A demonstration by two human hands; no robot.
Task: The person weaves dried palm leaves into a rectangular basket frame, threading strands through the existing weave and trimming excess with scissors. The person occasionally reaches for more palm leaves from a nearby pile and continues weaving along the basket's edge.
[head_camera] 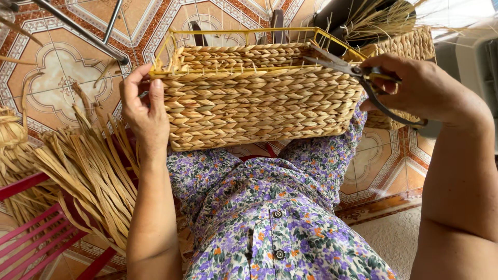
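At frame centre, a rectangular basket of braided straw on a yellow wire frame (259, 98) rests on the lap. The left hand (142, 109) grips its left end; the right hand (415, 85) holds dark metal scissors (358, 78) at the right rim, trimming stray ends, which calls for careful snips.

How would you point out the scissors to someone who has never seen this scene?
Find the woven basket resting on the lap in the flowered dress. At its top right corner, the right hand holds dark metal scissors, blades over the yellow rim. They are the only metal tool among straw.
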